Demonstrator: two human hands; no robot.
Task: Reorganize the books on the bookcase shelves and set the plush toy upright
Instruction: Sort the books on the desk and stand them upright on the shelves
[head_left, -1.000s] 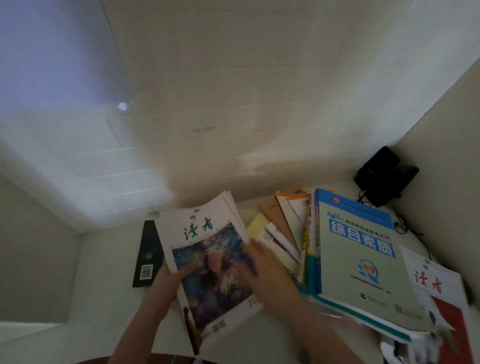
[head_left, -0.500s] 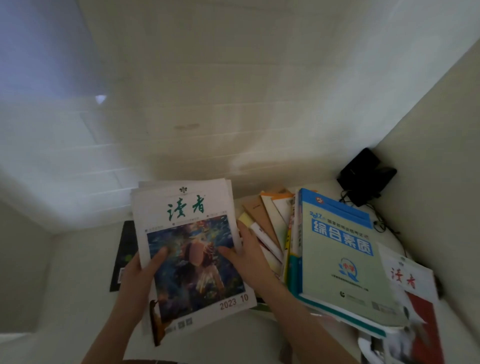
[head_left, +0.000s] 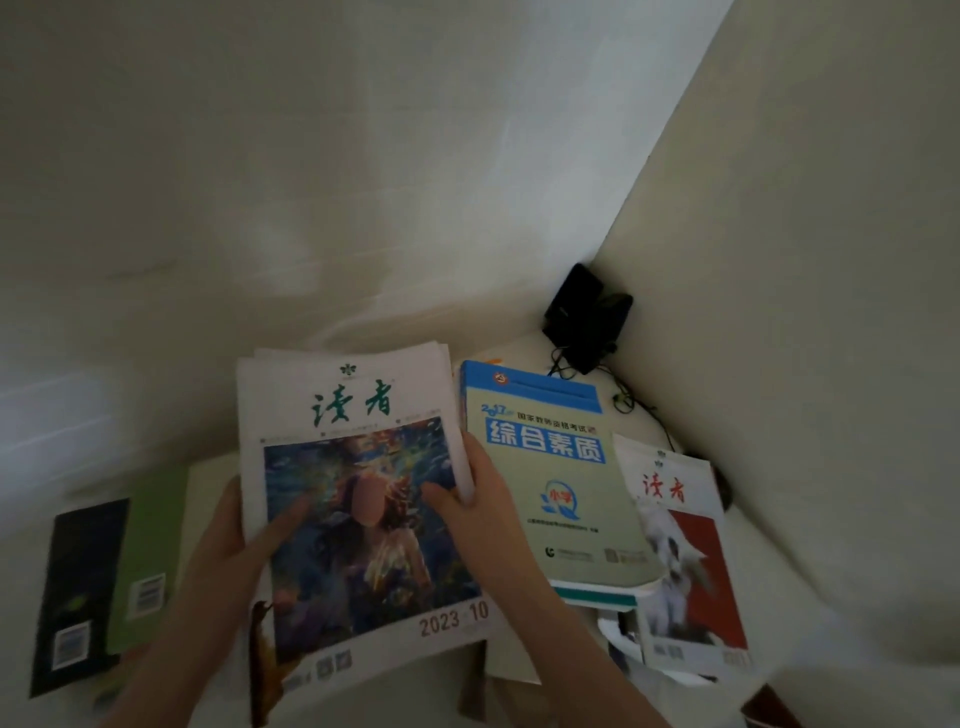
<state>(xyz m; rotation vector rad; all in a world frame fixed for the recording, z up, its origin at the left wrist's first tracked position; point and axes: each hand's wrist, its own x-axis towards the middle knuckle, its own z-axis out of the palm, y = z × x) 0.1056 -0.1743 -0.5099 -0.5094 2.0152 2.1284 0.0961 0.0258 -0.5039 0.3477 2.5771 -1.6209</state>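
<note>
White shelf (head_left: 215, 467) in the lower frame holds flat, unsorted books (head_left: 556, 483), left hand (head_left: 228, 551) and right hand (head_left: 483, 514) gripping a magazine stack (head_left: 358, 410) by its sides, plush toy unseen, so early days.

The magazine stack (head_left: 358, 509) sits mid-shelf. The left hand (head_left: 228, 551) grips its 9 o'clock edge and the right hand (head_left: 478, 514) its 3 o'clock edge. At 3 o'clock, just beside the right hand, a workbook (head_left: 556, 483) lies on a lower pile. At 4 o'clock, a single magazine (head_left: 680, 545) overlaps the workbook's near corner. At 1 o'clock, a small device (head_left: 582, 317) stands in the back corner, its cable (head_left: 623, 400) before it. At 9 o'clock, the inner book (head_left: 150, 556) lies just beside the outer book (head_left: 78, 587).
</note>
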